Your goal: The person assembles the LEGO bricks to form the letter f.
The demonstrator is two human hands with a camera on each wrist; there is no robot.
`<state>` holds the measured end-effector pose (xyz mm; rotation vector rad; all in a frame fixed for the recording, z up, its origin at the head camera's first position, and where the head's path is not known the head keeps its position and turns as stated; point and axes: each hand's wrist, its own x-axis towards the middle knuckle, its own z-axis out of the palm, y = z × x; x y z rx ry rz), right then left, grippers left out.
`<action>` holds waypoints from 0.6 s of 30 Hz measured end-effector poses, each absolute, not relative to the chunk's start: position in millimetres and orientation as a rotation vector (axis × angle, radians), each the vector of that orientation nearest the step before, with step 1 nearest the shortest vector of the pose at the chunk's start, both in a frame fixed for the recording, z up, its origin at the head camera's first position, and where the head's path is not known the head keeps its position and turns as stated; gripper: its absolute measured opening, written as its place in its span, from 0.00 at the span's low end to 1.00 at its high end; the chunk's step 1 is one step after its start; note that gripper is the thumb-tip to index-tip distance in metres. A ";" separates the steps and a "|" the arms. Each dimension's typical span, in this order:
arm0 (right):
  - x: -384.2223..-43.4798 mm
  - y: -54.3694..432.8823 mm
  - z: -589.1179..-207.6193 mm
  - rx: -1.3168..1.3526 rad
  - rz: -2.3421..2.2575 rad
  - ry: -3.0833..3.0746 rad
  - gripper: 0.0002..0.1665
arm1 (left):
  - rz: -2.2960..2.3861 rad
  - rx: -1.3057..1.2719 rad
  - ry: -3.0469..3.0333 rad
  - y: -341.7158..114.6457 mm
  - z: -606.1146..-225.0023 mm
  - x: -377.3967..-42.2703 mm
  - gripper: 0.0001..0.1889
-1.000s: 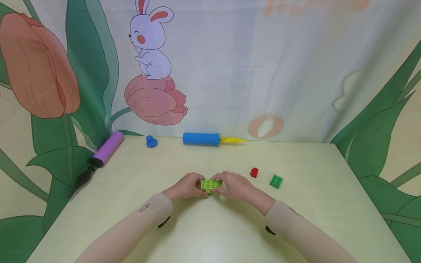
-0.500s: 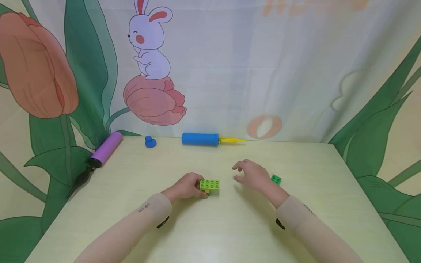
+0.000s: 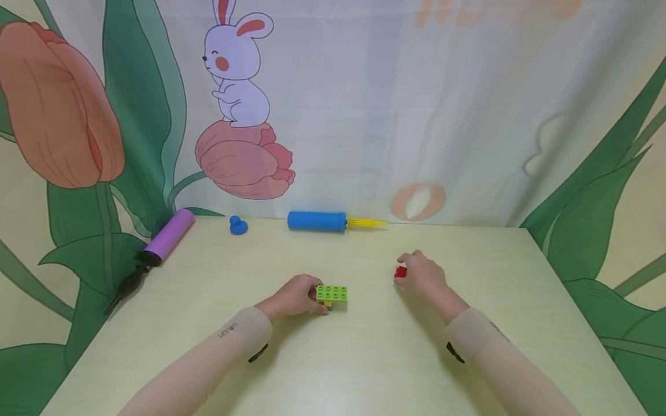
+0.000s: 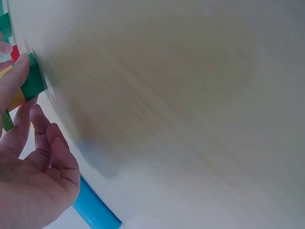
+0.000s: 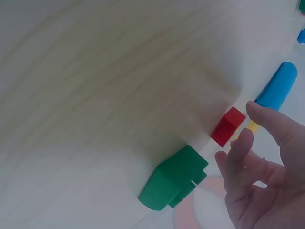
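My left hand (image 3: 298,293) grips a small stack of toy bricks (image 3: 332,293) at its left side, thumb in front. The stack has a lime eight-stud brick on top, a yellow brick (image 4: 18,98) in the middle and a dark green brick (image 4: 34,81) at the bottom. To the right, my right hand (image 3: 425,277) reaches around a small red brick (image 3: 400,271) on the table. Its thumb and fingers are spread on either side, fingertips right beside the brick in the right wrist view. A green brick (image 5: 174,176) lies near that hand, hidden behind it in the head view.
Along the table's back edge lie a blue hand pump (image 3: 316,221) with a yellow nozzle and a small blue duck-shaped toy (image 3: 238,225). A purple pump (image 3: 171,234) with a black end lies at the left edge. A printed curtain (image 3: 343,104) hangs behind.
My right hand has let go of the brick stack and moved right to the red brick. The left hand has stayed in place, still holding the stack.
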<state>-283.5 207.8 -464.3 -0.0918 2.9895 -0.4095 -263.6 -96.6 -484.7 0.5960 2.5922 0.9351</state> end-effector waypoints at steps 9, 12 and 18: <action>-287.3 207.8 -468.8 -0.160 -0.373 2.975 0.23 | 0.935 0.599 2.595 -95.5 -481.4 -261.8 0.17; -287.8 206.8 -469.5 -0.180 -0.362 2.975 0.14 | 0.936 0.601 2.594 -95.7 -481.5 -261.7 0.17; -287.9 205.9 -469.4 -0.187 -0.365 2.994 0.14 | 0.932 0.592 2.589 -96.3 -483.1 -262.8 0.17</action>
